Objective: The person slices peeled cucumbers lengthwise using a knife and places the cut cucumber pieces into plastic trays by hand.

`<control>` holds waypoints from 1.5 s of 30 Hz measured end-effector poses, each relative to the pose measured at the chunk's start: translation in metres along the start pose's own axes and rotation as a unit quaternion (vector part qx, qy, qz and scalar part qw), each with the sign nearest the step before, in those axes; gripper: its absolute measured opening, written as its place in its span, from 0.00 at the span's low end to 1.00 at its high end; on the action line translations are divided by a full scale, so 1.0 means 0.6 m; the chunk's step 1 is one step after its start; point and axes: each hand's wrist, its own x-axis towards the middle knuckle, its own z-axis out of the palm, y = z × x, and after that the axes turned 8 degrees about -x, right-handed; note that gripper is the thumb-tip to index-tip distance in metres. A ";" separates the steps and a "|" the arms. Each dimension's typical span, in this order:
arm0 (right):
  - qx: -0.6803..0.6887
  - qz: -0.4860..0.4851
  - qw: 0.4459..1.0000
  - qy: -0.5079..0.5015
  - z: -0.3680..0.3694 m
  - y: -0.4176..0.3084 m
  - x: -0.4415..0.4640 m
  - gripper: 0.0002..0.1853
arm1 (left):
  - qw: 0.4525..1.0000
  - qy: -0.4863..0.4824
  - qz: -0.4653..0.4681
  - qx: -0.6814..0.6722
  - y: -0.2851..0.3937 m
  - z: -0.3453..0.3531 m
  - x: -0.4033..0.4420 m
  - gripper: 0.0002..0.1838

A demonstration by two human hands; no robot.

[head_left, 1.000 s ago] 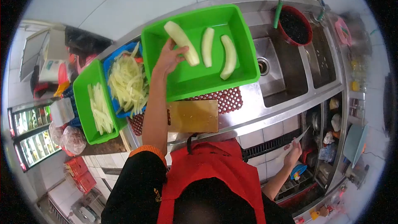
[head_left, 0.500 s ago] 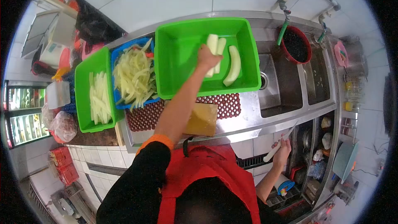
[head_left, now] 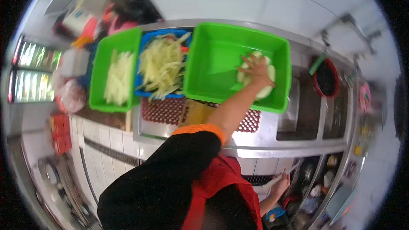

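1. Spreading my left hand (head_left: 257, 71) wide, fingers fanned and palm down, I press on the pale-green, peeled, elongated vegetables (head_left: 271, 73); I am not wrapped around any one of them.
2. They lie bunched beneath it at the right end of the large, bright-green, rectangular plastic tub (head_left: 208, 59); my hand hides too much to count them.
3. I judge each one firm and fairly weighty, slick where the skin is off, and easily bruised or snapped if bent. Best to take one around its thick middle, fingers down both sides, rather than pinch a tapered end.
4. Away from the tub, my right hand (head_left: 279, 185) is curled around a slim, pale-handled knife (head_left: 292, 169), blurred here, well clear of the vegetables.
5. Just left of the tub sits a blue plastic tray (head_left: 139, 79) heaped with translucent, pale-green strips (head_left: 162, 66); beyond it, a smaller, bright-green plastic tub (head_left: 96, 86) holds straighter, whitish-green sticks (head_left: 118, 79).
6. Half a second ago my left hand gripped one vegetable against its neighbour, with a third lying apart to the right. Now that gap is gone and my fingers have fanned out.
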 end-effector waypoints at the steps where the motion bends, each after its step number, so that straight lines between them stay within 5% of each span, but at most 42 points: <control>1: 0.004 -0.022 1.000 -0.006 0.008 -0.004 0.002 0.14 | 1.000 -0.012 -0.013 0.002 0.004 -0.010 -0.003 0.70; 10: -0.061 -0.063 0.994 -0.060 0.052 -0.115 0.017 0.17 | 0.998 -0.066 0.018 -0.008 0.006 -0.013 -0.006 0.66; 15: -0.085 -0.048 0.995 -0.033 0.051 -0.127 0.012 0.15 | 0.992 0.091 0.079 0.049 -0.043 0.022 0.009 0.63; 20: -0.063 -0.061 0.996 -0.010 0.050 -0.115 -0.001 0.14 | 0.995 0.012 0.092 0.019 -0.052 -0.014 0.016 0.61; 22: -0.023 -0.047 0.997 -0.048 0.035 -0.101 0.013 0.13 | 0.993 0.017 0.108 -0.051 -0.069 -0.032 0.016 0.63; 24: -0.109 -0.164 0.980 -0.026 -0.001 -0.031 0.071 0.08 | 0.988 -0.041 0.048 -0.143 -0.080 -0.059 0.043 0.59; 26: -0.033 -0.095 0.995 -0.028 0.031 -0.092 0.012 0.09 | 0.945 0.041 0.056 -0.319 -0.115 -0.073 0.095 0.52; 28: 0.018 -0.043 0.998 -0.042 0.046 -0.108 -0.009 0.09 | 0.967 0.091 0.026 -0.238 -0.133 -0.121 0.123 0.46; 31: 0.047 -0.031 0.998 -0.019 0.061 -0.114 -0.013 0.09 | 0.932 0.026 0.123 -0.339 -0.182 -0.169 0.160 0.40; 33: 0.056 -0.019 0.998 -0.001 0.074 -0.129 -0.009 0.10 | 0.835 -0.026 0.079 -0.543 -0.184 -0.217 0.130 0.33; 34: 0.055 -0.037 0.997 -0.043 0.074 -0.133 -0.002 0.11 | 0.837 -0.025 0.081 -0.541 -0.189 -0.230 0.119 0.33; 36: 0.058 -0.058 0.993 -0.086 0.082 -0.140 0.002 0.12 | 0.677 -0.056 0.044 -0.733 -0.190 -0.256 0.092 0.27; 38: 0.065 -0.132 0.978 -0.149 0.095 -0.166 -0.004 0.15 | 0.641 -0.057 0.069 -0.762 -0.172 -0.284 0.040 0.26; 40: 0.107 -0.129 0.971 -0.173 0.146 -0.231 -0.058 0.21 | 0.409 -0.045 0.080 -0.908 -0.144 -0.295 -0.009 0.26; 42: -0.008 -0.191 0.939 -0.287 0.181 -0.286 -0.109 0.27 | 0.415 -0.063 0.079 -0.904 -0.134 -0.304 -0.053 0.24; 45: -0.071 -0.246 0.903 -0.345 0.263 -0.318 -0.167 0.21 | 0.422 -0.122 0.136 -0.888 -0.140 -0.301 -0.073 0.25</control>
